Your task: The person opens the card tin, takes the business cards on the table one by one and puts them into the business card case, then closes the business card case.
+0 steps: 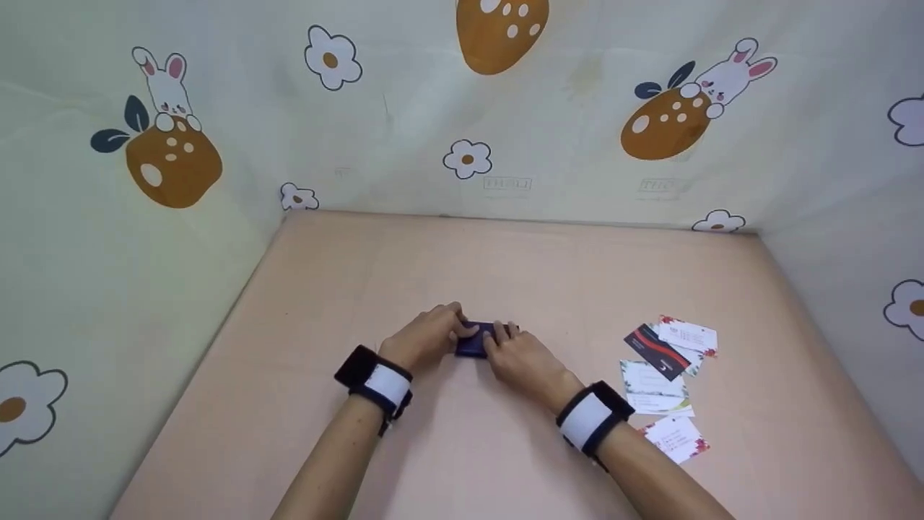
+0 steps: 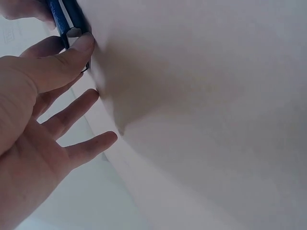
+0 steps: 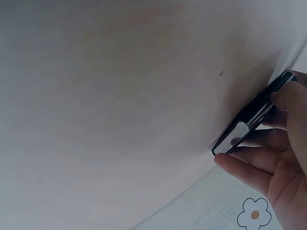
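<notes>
Between the two hands, at the middle of the table, is a flat dark blue card case [image 1: 472,347] with a shiny metal edge. My left hand [image 1: 427,339] pinches its left end; in the left wrist view the thumb [image 2: 82,44] lies on the metal edge while the other fingers spread apart. From the opposite side my right hand [image 1: 528,362] grips the case [image 3: 261,106], thumb along the near edge and fingers behind it. The case is held low, close over the tabletop. Its far side is partly hidden by the fingers.
To the right lie several printed business cards: a black one with a red stripe [image 1: 657,351], overlapping a white one [image 1: 689,336], and more white cards [image 1: 653,390] nearer the right forearm. Patterned walls [image 1: 390,144] bound the pink tabletop [image 1: 346,274] at the back and sides.
</notes>
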Available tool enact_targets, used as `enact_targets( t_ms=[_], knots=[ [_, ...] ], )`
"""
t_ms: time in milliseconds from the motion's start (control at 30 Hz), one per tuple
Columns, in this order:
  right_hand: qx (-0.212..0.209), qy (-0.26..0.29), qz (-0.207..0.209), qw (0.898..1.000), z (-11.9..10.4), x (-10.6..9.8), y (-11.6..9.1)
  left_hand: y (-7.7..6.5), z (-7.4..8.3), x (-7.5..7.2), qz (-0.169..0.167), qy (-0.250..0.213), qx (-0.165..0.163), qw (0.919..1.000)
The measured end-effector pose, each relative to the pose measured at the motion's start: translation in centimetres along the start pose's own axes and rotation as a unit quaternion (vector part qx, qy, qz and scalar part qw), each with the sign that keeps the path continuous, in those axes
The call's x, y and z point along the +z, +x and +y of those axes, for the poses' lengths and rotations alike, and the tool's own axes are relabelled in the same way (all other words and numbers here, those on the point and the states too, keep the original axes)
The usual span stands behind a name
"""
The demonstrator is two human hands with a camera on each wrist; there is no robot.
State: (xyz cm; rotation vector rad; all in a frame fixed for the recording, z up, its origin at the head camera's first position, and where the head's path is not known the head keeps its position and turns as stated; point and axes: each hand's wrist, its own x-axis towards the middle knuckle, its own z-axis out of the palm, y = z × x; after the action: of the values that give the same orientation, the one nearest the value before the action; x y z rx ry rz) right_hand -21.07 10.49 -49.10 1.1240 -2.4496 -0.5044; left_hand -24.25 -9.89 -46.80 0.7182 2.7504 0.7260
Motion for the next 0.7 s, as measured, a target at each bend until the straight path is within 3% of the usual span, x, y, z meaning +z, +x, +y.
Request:
enact_targets(
  t_ms=[233, 400, 700],
  knots=[
    [-0.001, 0.004, -0.02, 1.0, -0.1, -0.1, 0.0, -0.1, 0.1, -0.1, 0.002, -0.025, -0.004, 0.9997],
    [0.003, 0.029, -0.015, 0.999, 0.3, -0.2, 0.1, 0.1, 0.1, 0.0, 0.013, -0.023, -0.004, 0.9996],
    [-0.003, 0.071, 0.017, 0.997, 1.2, -0.5, 0.2, 0.0, -0.1, 0.0, -0.004, -0.031, 0.002, 0.9995]
  ],
)
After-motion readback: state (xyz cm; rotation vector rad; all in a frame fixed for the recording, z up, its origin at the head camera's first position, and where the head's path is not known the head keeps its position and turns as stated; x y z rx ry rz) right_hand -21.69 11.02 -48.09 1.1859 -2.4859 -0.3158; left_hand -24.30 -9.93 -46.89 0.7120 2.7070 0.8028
